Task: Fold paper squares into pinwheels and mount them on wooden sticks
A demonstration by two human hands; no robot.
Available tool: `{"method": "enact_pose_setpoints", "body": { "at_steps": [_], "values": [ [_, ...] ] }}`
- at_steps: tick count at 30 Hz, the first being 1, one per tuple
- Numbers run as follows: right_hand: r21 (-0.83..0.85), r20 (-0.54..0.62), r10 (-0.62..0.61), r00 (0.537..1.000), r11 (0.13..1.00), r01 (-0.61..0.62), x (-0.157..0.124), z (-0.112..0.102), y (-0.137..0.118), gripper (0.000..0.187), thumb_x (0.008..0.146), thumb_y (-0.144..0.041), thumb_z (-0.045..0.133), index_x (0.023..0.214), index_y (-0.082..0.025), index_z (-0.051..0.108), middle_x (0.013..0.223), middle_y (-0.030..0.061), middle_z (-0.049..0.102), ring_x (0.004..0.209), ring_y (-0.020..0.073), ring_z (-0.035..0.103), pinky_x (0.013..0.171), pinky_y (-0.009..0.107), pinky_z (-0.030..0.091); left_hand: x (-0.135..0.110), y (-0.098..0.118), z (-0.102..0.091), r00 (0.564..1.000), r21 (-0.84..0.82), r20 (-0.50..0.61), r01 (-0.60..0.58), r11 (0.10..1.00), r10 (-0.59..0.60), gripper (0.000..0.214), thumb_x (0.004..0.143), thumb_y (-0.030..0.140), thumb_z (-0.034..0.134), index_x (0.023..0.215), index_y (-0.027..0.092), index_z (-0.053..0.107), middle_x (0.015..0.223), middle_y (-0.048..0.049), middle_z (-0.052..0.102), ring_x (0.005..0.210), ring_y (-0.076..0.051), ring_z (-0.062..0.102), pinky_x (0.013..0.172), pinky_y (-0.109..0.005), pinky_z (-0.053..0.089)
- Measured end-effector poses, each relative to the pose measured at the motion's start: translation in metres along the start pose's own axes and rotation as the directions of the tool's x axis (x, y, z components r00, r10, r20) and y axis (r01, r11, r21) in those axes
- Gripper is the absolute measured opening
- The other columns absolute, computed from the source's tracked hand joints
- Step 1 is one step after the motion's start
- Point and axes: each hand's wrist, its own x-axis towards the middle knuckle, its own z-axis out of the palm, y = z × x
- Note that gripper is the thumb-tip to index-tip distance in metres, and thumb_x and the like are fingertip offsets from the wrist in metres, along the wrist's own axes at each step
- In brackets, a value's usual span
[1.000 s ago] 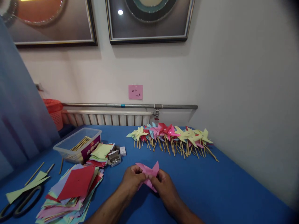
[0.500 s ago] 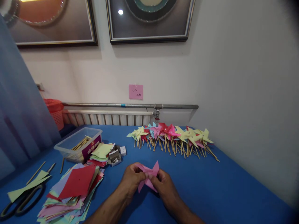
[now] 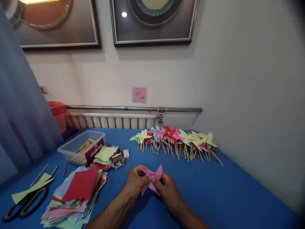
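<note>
A pink paper pinwheel (image 3: 156, 175) with folded blades is held between both hands above the blue table. My left hand (image 3: 136, 181) grips its left side, thumb pressed near the centre. From the other side my right hand (image 3: 167, 187) pinches it, thumb also close to the middle. The fingers behind the paper are partly hidden, and no stick shows on it. To the left lies a stack of coloured paper squares (image 3: 81, 184), a red one on top. Beyond it sits a small open box of shiny metal pins (image 3: 118, 163).
Finished pinwheels on sticks (image 3: 171, 136) lie in a row at the back. On the left stand a clear plastic box (image 3: 69, 152) with sticks and black-handled scissors (image 3: 33, 203) under green paper scraps (image 3: 33, 187). A blue curtain (image 3: 19, 111) hangs at far left; the wall borders the right.
The view has shifted slightly, so the things on the left appear a little further right. Both hands keep nearly the same hold on the pink pinwheel.
</note>
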Motion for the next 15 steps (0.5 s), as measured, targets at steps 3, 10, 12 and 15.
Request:
{"method": "enact_pose_setpoints", "body": {
  "at_steps": [3,10,12,15],
  "values": [
    [0.005,-0.025,0.013,1.000,1.000,-0.013,-0.001,0.000,-0.001,0.030,0.076,-0.045,0.073,0.083,-0.015,0.072,0.068,0.0004,0.064,0.060,0.0154,0.051,0.057,0.027,0.038,0.002,-0.003,0.000,1.000,0.009,-0.015,-0.011,1.000,0.011,0.037,0.039,0.022,0.093,0.063,0.015,0.065,0.048,0.0054,0.058,0.045,-0.007,0.048,0.048,-0.020,0.034],
    [0.061,-0.023,0.000,1.000,0.998,0.002,0.003,0.002,0.003,0.033,0.074,-0.046,0.075,0.086,-0.016,0.073,0.072,0.0017,0.067,0.064,0.0173,0.055,0.062,0.029,0.042,-0.001,0.000,0.000,1.000,0.004,0.016,-0.010,1.000,0.010,0.039,0.041,0.022,0.094,0.065,0.015,0.065,0.050,0.0049,0.060,0.045,-0.007,0.048,0.049,-0.020,0.034],
    [0.065,-0.026,-0.003,1.000,0.998,0.004,0.004,0.002,0.005,0.033,0.073,-0.046,0.075,0.085,-0.015,0.073,0.072,0.0015,0.066,0.065,0.0173,0.054,0.062,0.029,0.042,-0.002,0.003,0.001,1.000,0.005,0.022,-0.004,1.000,0.004,0.038,0.041,0.022,0.094,0.065,0.015,0.065,0.050,0.0048,0.060,0.046,-0.007,0.048,0.049,-0.020,0.034],
    [0.048,-0.043,0.010,0.999,0.999,-0.008,0.003,0.002,0.008,0.033,0.072,-0.045,0.073,0.085,-0.015,0.072,0.070,0.0010,0.065,0.063,0.0168,0.053,0.060,0.029,0.040,-0.002,0.007,0.003,1.000,0.006,0.019,0.004,1.000,-0.005,0.038,0.039,0.020,0.093,0.064,0.015,0.064,0.050,0.0049,0.060,0.045,-0.007,0.048,0.048,-0.020,0.033]
  ]
}}
